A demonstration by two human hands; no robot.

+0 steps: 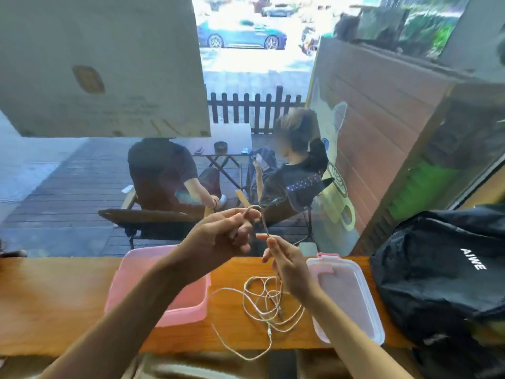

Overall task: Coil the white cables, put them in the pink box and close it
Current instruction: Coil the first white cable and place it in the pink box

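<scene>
Loose white cables point(266, 305) lie tangled on the wooden counter point(54, 302) between the pink box and its lid. My left hand point(224, 233) is raised above the counter and grips a small loop of one cable. My right hand point(284, 258) pinches the same cable just below the loop, and the strand hangs from it down to the tangle. The open pink box point(142, 310) stands on the left, partly hidden by my left forearm. Its clear lid point(347, 294) with pink clips lies flat on the right.
A black backpack point(442, 269) sits at the counter's right end, close to the lid. Behind the counter is a window; outside, two people sit on chairs at a small table on a deck. One cable end hangs over the counter's front edge.
</scene>
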